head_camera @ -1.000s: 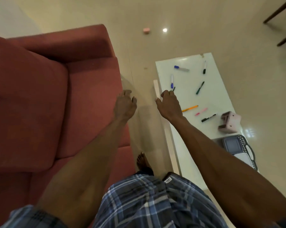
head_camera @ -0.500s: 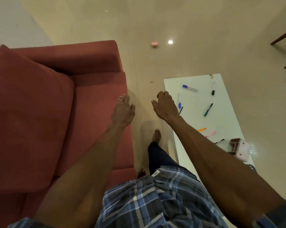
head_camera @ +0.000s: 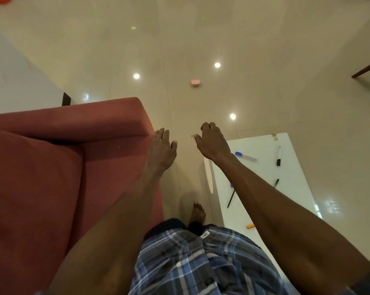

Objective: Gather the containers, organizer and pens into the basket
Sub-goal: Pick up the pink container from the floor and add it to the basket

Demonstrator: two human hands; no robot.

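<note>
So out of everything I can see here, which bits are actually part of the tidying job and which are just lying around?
Part of the job:
- blue-capped marker
- black-capped marker
- dark pen
- green pen
- orange pen, mostly hidden by the arm
- small pink container on the floor, probably

Just lying about:
- red sofa
- white table
- wooden chair legs

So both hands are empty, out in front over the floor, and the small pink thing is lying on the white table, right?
Not quite. The head view shows the small pink thing lying on the floor, well beyond the white table. The rest holds: the left hand and right hand are both empty, out in front.
</note>
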